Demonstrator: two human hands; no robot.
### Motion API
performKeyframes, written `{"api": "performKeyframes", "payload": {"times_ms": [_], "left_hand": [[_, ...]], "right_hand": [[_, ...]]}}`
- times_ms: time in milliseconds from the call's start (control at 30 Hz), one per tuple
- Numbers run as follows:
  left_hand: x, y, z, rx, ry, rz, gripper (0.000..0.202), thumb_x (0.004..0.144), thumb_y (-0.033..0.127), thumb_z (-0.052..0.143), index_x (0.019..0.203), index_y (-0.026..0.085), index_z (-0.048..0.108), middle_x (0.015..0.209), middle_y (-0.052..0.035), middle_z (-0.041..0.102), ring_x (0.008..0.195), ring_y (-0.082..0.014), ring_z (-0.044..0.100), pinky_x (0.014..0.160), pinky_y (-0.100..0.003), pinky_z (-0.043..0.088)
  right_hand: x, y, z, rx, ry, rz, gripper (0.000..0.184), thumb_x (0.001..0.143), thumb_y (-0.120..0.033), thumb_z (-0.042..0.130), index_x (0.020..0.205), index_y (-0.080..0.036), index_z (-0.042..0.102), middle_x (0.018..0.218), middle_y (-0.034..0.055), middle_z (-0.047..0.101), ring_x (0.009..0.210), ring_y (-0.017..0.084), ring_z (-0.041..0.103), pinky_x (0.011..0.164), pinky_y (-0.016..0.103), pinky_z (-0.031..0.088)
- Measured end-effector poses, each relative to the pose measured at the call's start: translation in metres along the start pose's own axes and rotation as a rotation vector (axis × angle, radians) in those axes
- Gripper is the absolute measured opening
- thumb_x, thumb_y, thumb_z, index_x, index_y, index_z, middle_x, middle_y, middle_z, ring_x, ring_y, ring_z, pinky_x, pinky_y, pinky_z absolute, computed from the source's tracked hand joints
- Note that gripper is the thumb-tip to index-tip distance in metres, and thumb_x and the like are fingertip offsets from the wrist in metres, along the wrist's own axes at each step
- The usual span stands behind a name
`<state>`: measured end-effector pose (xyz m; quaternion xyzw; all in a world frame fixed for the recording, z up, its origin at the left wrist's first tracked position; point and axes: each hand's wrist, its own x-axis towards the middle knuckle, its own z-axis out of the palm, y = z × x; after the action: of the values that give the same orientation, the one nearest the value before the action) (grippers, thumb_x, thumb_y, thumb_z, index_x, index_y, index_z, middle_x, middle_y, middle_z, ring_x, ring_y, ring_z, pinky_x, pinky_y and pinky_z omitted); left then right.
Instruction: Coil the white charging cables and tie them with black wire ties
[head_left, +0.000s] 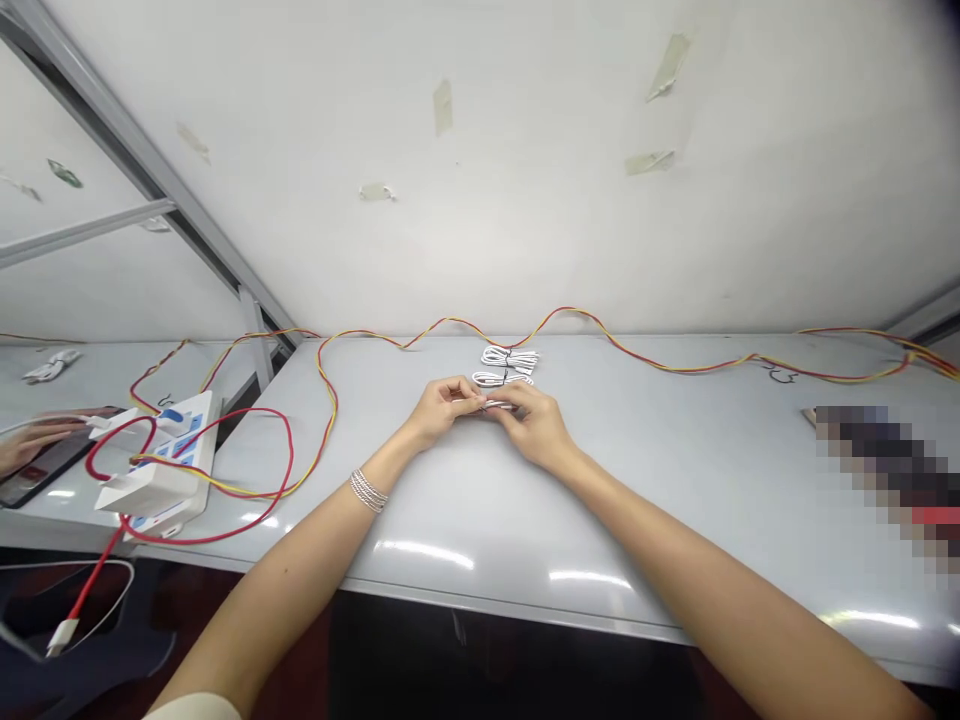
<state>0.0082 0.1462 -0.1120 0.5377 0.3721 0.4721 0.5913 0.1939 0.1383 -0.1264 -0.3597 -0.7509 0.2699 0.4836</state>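
Observation:
Near the middle of the grey tabletop (480, 490), my left hand (441, 412) and my right hand (536, 422) meet with fingertips pinched together. Between them is a small bundle of white cable (495, 405), mostly covered by the fingers. Just beyond my fingers lies a coiled white cable (491, 379) bound with a dark tie. Behind that one rests another white cable coil (517, 358), also tied in the middle. A silvery bracelet (368, 491) circles my left wrist.
To the left sits a power strip (204, 425) with a white adapter (146, 487) and a looping red cable (291, 450). Red and yellow wires (360, 332) run along the wall. Another person's hand (30, 440) is over a tablet (56, 470). A blurred-out object (892, 470) lies right.

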Motion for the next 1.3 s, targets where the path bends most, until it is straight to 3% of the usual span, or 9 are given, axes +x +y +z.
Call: {"api": "performKeyframes", "payload": {"times_ms": [567, 833, 1300], "left_hand": [[0.001, 0.004, 0.002, 0.093, 0.095, -0.016, 0.031, 0.061, 0.032, 0.089, 0.064, 0.013, 0.066, 0.072, -0.0018, 0.062, 0.072, -0.0129, 0.056, 0.070, -0.028, 0.043], [-0.004, 0.004, 0.006, 0.141, 0.122, -0.020, 0.029, 0.069, 0.036, 0.085, 0.068, 0.014, 0.066, 0.073, -0.0049, 0.065, 0.072, -0.0156, 0.060, 0.070, -0.030, 0.046], [-0.003, -0.002, 0.007, 0.241, 0.147, 0.053, 0.025, 0.076, 0.037, 0.077, 0.071, 0.017, 0.063, 0.075, -0.0054, 0.063, 0.075, -0.0178, 0.060, 0.074, -0.032, 0.048]], "right_hand": [[0.000, -0.003, 0.001, 0.066, -0.043, 0.168, 0.015, 0.086, -0.024, 0.065, 0.097, -0.022, 0.075, 0.096, 0.0055, 0.072, 0.089, 0.018, 0.066, 0.070, 0.028, 0.054], [0.001, -0.003, 0.000, 0.106, -0.054, 0.247, 0.013, 0.086, -0.029, 0.066, 0.094, -0.023, 0.075, 0.095, 0.0062, 0.072, 0.088, 0.020, 0.068, 0.068, 0.030, 0.057], [0.002, -0.003, -0.001, 0.039, -0.082, 0.216, 0.011, 0.089, -0.027, 0.063, 0.094, -0.023, 0.072, 0.091, 0.0052, 0.072, 0.084, 0.019, 0.068, 0.068, 0.029, 0.056]]}}
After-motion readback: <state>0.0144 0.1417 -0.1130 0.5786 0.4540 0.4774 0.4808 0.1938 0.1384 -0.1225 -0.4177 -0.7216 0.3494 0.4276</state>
